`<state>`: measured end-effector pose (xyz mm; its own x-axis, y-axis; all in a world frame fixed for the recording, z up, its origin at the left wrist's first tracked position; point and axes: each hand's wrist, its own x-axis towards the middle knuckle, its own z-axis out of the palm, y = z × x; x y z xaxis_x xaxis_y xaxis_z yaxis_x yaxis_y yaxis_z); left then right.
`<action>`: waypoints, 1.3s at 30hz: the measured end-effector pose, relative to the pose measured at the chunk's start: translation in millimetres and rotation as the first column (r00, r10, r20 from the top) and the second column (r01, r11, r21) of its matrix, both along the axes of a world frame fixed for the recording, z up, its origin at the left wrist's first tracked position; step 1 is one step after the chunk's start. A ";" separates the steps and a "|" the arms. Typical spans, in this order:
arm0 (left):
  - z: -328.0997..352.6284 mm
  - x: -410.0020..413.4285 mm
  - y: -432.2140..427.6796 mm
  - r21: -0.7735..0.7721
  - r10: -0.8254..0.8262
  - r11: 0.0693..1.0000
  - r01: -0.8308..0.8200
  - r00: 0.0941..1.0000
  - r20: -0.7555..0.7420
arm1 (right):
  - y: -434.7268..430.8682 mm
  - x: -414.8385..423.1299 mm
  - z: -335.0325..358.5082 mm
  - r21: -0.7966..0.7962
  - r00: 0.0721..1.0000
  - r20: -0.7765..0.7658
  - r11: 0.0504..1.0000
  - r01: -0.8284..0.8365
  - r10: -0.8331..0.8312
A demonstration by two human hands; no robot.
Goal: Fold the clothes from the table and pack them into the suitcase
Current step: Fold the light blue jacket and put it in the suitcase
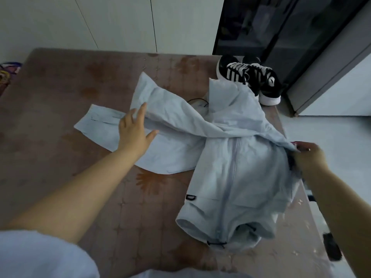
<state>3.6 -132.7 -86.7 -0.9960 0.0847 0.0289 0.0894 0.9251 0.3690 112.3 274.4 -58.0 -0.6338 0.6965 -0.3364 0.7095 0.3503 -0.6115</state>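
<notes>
Brown patterned table (60,157), head view, backed by pale wall panels (120,21) and a dark glass-fronted cabinet (271,27) at upper right. A light blue zip-front jacket (241,167) lies front up on the right half of the table, hem toward the viewer and hood (226,93) toward the far edge. One sleeve (104,125) stretches flat to the left, with a second fold of fabric lying across it. A pair of black-and-white sneakers (259,81) stands just beyond the hood, partly hidden by it. The jacket's right side hangs over the table edge and is not fully visible. A small pink-red item beside the right-hand fingers cannot be identified, nor can a dark object (331,247) cut off by the right forearm or a multicoloured object (8,71) at the left margin. The left hand (133,133) reaches forward on an extended arm, fingers spread and straight, resting on the sleeve where the folds overlap. The right hand (307,157), back uppermost, has its fingers curled into the jacket's right shoulder edge, gripping the fabric; its fingertips are hidden.
</notes>
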 end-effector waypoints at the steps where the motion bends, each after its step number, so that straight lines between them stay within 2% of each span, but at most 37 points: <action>1: -2.3 -2.4 -1.5 -0.025 0.025 0.999 -0.025 0.999 0.019 | 0.7 2.2 -5.1 0.041 0.995 0.079 0.997 -0.067 0.063; 3: -4.5 -6.2 -0.8 -0.023 0.052 0.998 -0.051 0.997 0.051 | -14.2 -2.8 0.9 0.085 0.979 0.126 0.982 -0.169 0.158; 6: -5.4 -9.6 5.2 -0.002 0.032 0.999 -0.032 0.997 0.066 | -52.4 -28.6 18.4 0.258 0.945 -0.010 0.914 -0.313 0.327; 9: -6.8 -11.8 11.2 -0.021 -0.025 0.999 0.026 0.999 0.044 | -98.7 -67.8 30.7 0.392 0.850 -0.090 0.803 -0.449 0.519; 12: -1.3 -15.9 15.0 -0.069 -0.104 0.992 0.103 0.994 -0.012 | -128.3 -108.3 29.7 0.387 0.866 -0.012 0.801 -0.456 0.499; 15: 14.8 -28.8 16.2 -0.127 -0.208 0.971 0.201 0.977 -0.047 | -120.3 -126.9 21.5 0.283 0.880 0.139 0.833 -0.475 0.454; 17: 25.6 -42.0 19.2 -0.152 -0.243 0.961 0.232 0.968 -0.059 | -101.7 -117.9 19.7 0.171 0.862 0.090 0.845 -0.506 0.498; 19: 33.4 -55.7 25.1 -0.170 -0.228 0.960 0.223 0.974 -0.008 | -79.1 -99.7 19.9 0.166 0.876 -0.004 0.864 -0.476 0.483; 21: 36.1 -65.5 34.3 -0.207 -0.213 0.951 0.230 0.972 0.099 | -52.2 -76.6 21.1 0.180 0.919 -0.066 0.910 -0.372 0.389; 22: 35.8 -65.8 40.9 -0.270 -0.242 0.922 0.279 0.957 0.160 | -36.7 -63.5 20.6 0.164 0.946 -0.079 0.940 -0.299 0.315; 23: 33.9 -62.5 50.2 -0.365 -0.316 0.852 0.377 0.924 0.216 | -20.3 -51.1 18.5 0.142 0.970 -0.087 0.966 -0.214 0.228; 25: 24.5 -43.2 74.5 -0.494 -0.510 0.617 0.613 0.789 0.342 | 6.6 -29.1 13.8 0.137 0.995 -0.073 0.989 -0.061 0.072; 27: 17.6 -15.8 99.1 -0.471 -0.637 0.415 0.778 0.618 0.460 | 21.1 -13.4 9.8 0.184 0.999 -0.046 0.983 -0.018 0.027; 28: 18.3 -4.0 109.3 -0.432 -0.683 0.346 0.833 0.539 0.493 | 21.4 -9.2 9.7 0.205 0.999 -0.041 0.978 -0.023 0.032; 29: 22.1 4.2 117.6 -0.371 -0.724 0.321 0.871 0.478 0.497 | 19.1 -7.7 8.8 0.202 0.998 -0.034 0.978 -0.042 0.050; 30: 27.5 7.7 124.6 -0.285 -0.760 0.356 0.890 0.453 0.466 | 14.2 -6.9 8.3 0.166 0.995 -0.024 0.982 -0.088 0.093; 31: 33.1 6.3 130.0 -0.187 -0.786 0.433 0.882 0.471 0.400 | 7.4 -6.7 6.3 0.122 0.987 -0.003 0.979 -0.161 0.162; 33: 40.5 -8.7 137.1 0.000 -0.761 0.636 0.772 0.627 0.169 | -6.2 -6.5 -2.2 0.075 0.952 0.072 0.950 -0.303 0.298; 35: 38.8 -36.2 139.9 0.150 -0.577 0.804 0.575 0.816 -0.038 | -17.5 -2.9 -23.7 0.054 0.923 0.151 0.930 -0.365 0.353; 36: 33.3 -52.3 139.4 0.197 -0.474 0.857 0.476 0.879 -0.059 | -27.2 0.1 -29.6 0.053 0.911 0.183 0.922 -0.385 0.370; 37: 25.5 -66.8 137.8 0.199 -0.406 0.895 0.399 0.914 -0.009 | -35.1 2.8 -34.3 0.061 0.902 0.217 0.917 -0.395 0.374; 39: 8.3 -85.7 132.8 0.066 -0.341 0.940 0.334 0.914 0.222 | -50.6 9.4 -39.8 0.109 0.890 0.257 0.904 -0.414 0.377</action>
<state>-82.2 0.1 -78.4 -0.8883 0.4193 -0.1874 0.3056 0.8443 0.4403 121.7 223.8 -97.8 -0.7881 0.4593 -0.4098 0.6033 0.7084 -0.3664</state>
